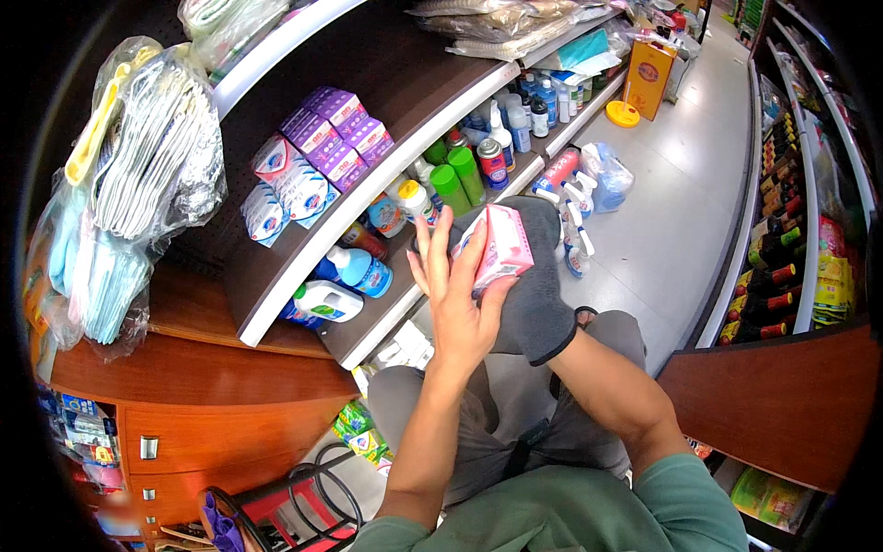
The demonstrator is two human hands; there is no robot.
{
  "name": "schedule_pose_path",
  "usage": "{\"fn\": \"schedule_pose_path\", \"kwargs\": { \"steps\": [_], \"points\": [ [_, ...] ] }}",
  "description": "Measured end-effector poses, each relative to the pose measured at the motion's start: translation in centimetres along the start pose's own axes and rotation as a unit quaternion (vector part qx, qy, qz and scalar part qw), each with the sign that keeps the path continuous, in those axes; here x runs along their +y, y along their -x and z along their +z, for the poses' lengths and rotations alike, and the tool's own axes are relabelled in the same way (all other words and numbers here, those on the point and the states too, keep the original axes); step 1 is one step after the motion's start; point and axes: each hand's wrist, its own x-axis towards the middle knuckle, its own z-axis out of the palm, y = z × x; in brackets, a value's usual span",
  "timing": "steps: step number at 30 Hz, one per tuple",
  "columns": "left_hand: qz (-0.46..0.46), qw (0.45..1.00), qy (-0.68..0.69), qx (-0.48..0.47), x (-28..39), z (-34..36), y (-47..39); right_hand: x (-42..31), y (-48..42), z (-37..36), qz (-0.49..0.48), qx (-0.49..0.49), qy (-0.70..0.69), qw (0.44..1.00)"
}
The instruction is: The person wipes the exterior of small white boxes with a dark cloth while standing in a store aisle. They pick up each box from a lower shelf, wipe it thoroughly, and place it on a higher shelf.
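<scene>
My left hand (459,310) is bare and holds a small pink-and-white soap box (502,245) between thumb and fingers. A dark grey cloth glove or mitt covers my right hand (534,297), which lies beneath and behind the box; its fingers are hidden, so I cannot tell whether it grips. Beyond my hands, on the shelf, stand purple boxes (338,134) stacked beside white-and-blue soap packs (303,190). A lower shelf bears green-capped cans (465,172), a blue pump bottle (369,272) and a white jug (331,301).
Spray bottles (576,238) and a plastic bag (607,176) are on the floor at right. A yellow carton (648,79) stands farther up the aisle. Bagged cloths (152,152) hang at left above a wooden cabinet (207,428). Green packs (362,431) lie low beside my legs.
</scene>
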Motion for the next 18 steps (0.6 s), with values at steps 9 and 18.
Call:
{"fn": "schedule_pose_path", "kwargs": {
  "steps": [9,18],
  "points": [
    [-0.02,0.996,-0.034,0.079,1.4,-0.8,-0.6,-5.7,-0.6,2.7,-0.2,0.026,0.403,0.893],
    [-0.077,0.991,0.077,0.078,1.9,-0.2,-0.7,-7.6,-2.0,4.0,0.057,0.005,0.07,0.996]
  ]
}}
